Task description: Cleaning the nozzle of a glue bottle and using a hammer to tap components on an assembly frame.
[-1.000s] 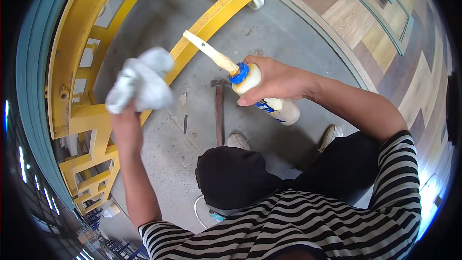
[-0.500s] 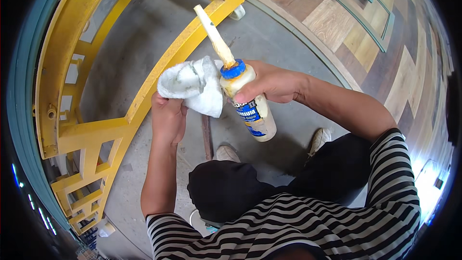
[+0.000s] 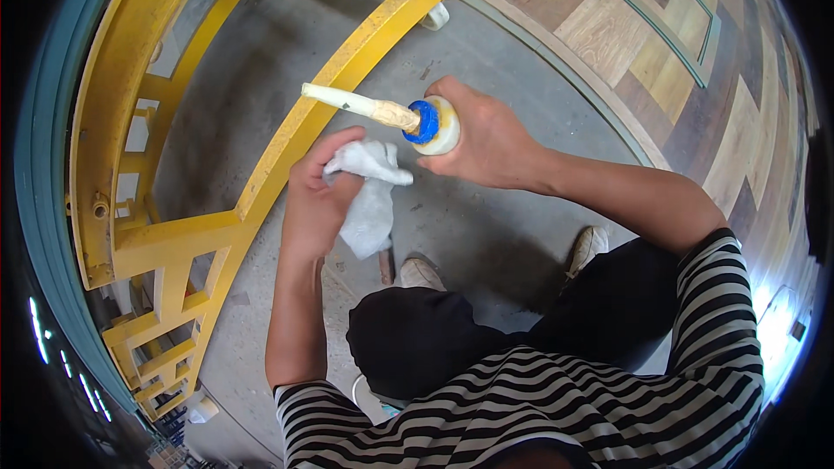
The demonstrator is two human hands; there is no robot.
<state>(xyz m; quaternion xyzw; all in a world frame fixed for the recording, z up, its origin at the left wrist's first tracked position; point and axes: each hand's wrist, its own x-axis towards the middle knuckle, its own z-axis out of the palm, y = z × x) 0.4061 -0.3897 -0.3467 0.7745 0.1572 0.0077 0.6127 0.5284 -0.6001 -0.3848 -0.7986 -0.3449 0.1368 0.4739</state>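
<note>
A glue bottle with a blue collar is in my right hand, fingers wrapped round its body. Its long cream nozzle points left, crusted with dried glue near the collar. Most of the bottle's body is hidden behind my hand. My left hand grips a white cloth, bunched between thumb and fingers with its lower part hanging down. The cloth sits just below the nozzle, apart from it.
A yellow metal frame on casters stands to the left. At the upper right, green frame pieces lie on a wood-patterned surface. A bar is on the grey floor near my shoe. A white container is partly hidden beside my leg.
The bottle has tipped so its nozzle swings from up to leftward, its label now out of sight. The cloth has been regathered in my left hand and hangs lower.
</note>
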